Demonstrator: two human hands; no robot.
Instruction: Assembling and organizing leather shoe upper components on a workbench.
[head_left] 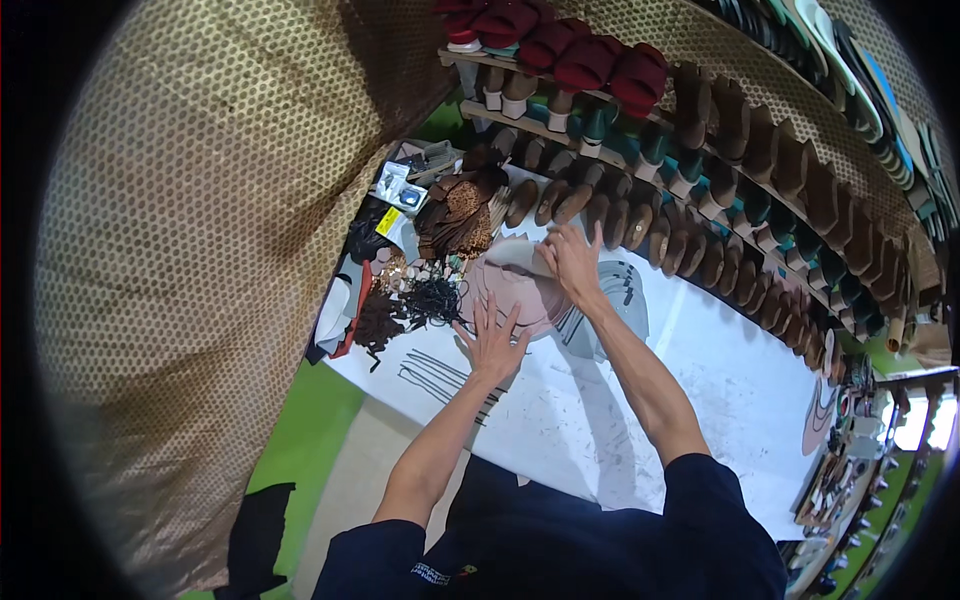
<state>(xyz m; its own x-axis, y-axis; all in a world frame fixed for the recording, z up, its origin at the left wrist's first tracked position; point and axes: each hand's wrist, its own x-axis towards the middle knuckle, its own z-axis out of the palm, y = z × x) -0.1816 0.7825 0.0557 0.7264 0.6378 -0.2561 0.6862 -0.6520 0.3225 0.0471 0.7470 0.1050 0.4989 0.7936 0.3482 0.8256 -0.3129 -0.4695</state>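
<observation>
From where I'm standing, the person is leaning over a white worktop (705, 405), both bare forearms reaching across it. The left hand (491, 348) is lying palm down with its fingers spread and released; the fingertips are resting on the near edge of a pink sheet (513, 298), and nothing is being gripped there. The right hand (575, 265) is reaching farther out, its fingers bending down at the right end of a pale curved piece (514, 256), which is lying along the far side of the pink sheet. I can't tell whether those fingers are grasping it or only touching it.

Just right of the pink sheet, a grey sheet (632, 315) is carrying some short dark strips. Left of it, a tangle of black cords (436, 300) is sitting beside a heap of dark brown bits (379, 322), and behind these a pile of brown material (462, 215) is slumping. Nearer the person, several long thin dark strips (440, 376) are lying roughly side by side.

Along the back, wooden shoe forms (658, 242) are standing in a long row, and red slippers (585, 62) are filling part of the top shelf. A gold patterned curtain (215, 220) is hanging to the left.
</observation>
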